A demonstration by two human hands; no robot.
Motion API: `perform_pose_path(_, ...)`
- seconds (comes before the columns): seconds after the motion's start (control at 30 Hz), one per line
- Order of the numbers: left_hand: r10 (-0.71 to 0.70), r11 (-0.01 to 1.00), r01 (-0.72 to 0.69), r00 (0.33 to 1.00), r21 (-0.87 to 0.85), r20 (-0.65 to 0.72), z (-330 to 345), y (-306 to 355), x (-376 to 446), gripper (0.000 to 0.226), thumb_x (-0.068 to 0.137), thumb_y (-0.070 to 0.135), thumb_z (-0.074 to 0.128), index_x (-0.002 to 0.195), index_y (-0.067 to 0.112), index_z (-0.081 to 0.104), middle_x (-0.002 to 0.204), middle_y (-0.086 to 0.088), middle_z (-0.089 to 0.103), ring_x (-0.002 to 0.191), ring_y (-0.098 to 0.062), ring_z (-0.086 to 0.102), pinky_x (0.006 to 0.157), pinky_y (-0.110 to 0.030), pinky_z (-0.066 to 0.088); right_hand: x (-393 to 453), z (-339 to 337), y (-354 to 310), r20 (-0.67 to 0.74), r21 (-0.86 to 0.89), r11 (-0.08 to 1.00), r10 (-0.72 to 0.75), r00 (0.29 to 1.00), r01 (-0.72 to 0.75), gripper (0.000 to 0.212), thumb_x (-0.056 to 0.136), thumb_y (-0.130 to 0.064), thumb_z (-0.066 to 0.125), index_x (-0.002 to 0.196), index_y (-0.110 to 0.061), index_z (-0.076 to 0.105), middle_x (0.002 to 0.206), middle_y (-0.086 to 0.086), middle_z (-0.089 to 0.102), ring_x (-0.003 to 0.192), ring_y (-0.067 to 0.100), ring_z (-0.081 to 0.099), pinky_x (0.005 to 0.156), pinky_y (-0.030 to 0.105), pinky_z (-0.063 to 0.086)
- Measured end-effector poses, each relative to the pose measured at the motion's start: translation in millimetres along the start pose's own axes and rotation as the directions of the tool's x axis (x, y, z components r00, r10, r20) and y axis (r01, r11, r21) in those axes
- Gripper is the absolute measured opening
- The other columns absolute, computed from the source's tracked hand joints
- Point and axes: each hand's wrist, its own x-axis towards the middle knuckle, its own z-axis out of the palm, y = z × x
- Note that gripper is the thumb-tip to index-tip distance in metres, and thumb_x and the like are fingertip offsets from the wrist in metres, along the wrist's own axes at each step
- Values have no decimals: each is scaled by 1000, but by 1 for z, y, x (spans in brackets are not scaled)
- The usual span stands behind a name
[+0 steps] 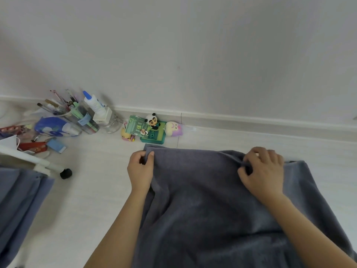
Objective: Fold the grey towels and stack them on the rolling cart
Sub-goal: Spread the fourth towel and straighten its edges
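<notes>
A large grey towel lies spread over the pale floor in front of me, reaching down to the bottom of the view. My left hand pinches its far left corner between thumb and fingers. My right hand grips a bunched fold along the far edge, to the right. More grey cloth hangs at the left edge, beside a white frame with a black caster wheel, which may be the rolling cart.
Along the white wall's skirting stand small toys on a green base, a plush figure, a glass jar, a glue bottle, a cup of brushes and pens and scattered packets.
</notes>
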Motion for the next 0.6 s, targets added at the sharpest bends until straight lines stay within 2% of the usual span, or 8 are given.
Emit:
perform_pose_path(0.07, -6, 995, 4, 1000, 97, 26, 8, -4, 3, 12, 92, 22, 58, 87, 12, 60, 90, 0, 60, 84, -16, 54, 73, -23, 40, -4, 23, 6, 226, 6, 1000, 11, 974, -13, 19, 68, -31, 52, 71, -14, 61, 98, 6, 60, 92, 30, 47, 83, 40, 31)
perform_pose_path(0.13, -9, 990, 4, 999, 141, 34, 15, -4, 9, 16, 94, 24, 56, 92, 10, 63, 92, 0, 61, 85, -15, 54, 75, -25, 39, 0, 36, 12, 333, 30, 998, 46, 942, -60, 16, 73, -28, 59, 73, -12, 61, 96, 5, 59, 95, 31, 47, 83, 41, 33)
perform_pose_path(0.23, -26, 995, 24, 999, 94, 26, 17, -1, 16, 19, 95, 25, 54, 93, 9, 64, 90, 0, 62, 84, -16, 55, 71, -24, 38, 9, 40, 8, 318, 128, 990, 18, 948, -62, 12, 78, -17, 67, 75, -10, 57, 89, 3, 57, 91, 26, 46, 79, 34, 33)
perform_pose_path(0.33, -42, 995, 40, 999, 94, 23, 19, -1, 19, 17, 97, 24, 51, 90, 11, 59, 85, -1, 60, 81, -19, 55, 66, -26, 37, 22, 40, 6, 395, 282, 947, 30, 918, -153, 12, 87, -18, 59, 81, -10, 53, 83, 1, 56, 80, 19, 50, 68, 29, 39)
perform_pose_path(0.4, -72, 992, 70, 997, 105, 12, 19, -1, 19, 14, 98, 22, 49, 92, 10, 54, 86, -3, 59, 80, -20, 55, 66, -26, 38, 29, 40, 7, 469, 254, 934, 107, 876, -250, 14, 92, -22, 53, 85, -10, 49, 75, 3, 56, 71, 21, 52, 60, 32, 40)
perform_pose_path(0.47, -90, 989, 90, 996, 115, -6, 20, -2, 21, 13, 99, 21, 48, 93, 10, 51, 87, -5, 58, 80, -22, 55, 66, -29, 38, 37, 42, 7, 493, 199, 937, 158, 856, -287, 15, 94, -23, 50, 86, -11, 46, 68, 3, 55, 66, 24, 53, 56, 31, 38)
perform_pose_path(0.53, -72, 989, 74, 997, 129, -24, 21, 0, 24, 12, 99, 20, 46, 94, 10, 49, 87, -6, 58, 79, -23, 54, 65, -29, 38, 43, 44, 4, 506, 142, 950, 174, 845, -280, 13, 94, -24, 48, 87, -14, 44, 68, 2, 54, 68, 25, 53, 56, 30, 37)
perform_pose_path(0.6, -64, 986, 68, 998, 151, -25, 23, 1, 28, 12, 99, 21, 45, 95, 10, 48, 88, -7, 58, 80, -24, 54, 66, -31, 40, 47, 48, 1, 531, 78, 957, 197, 824, -279, 12, 93, -25, 49, 90, -14, 47, 81, 3, 56, 80, 25, 54, 62, 30, 40)
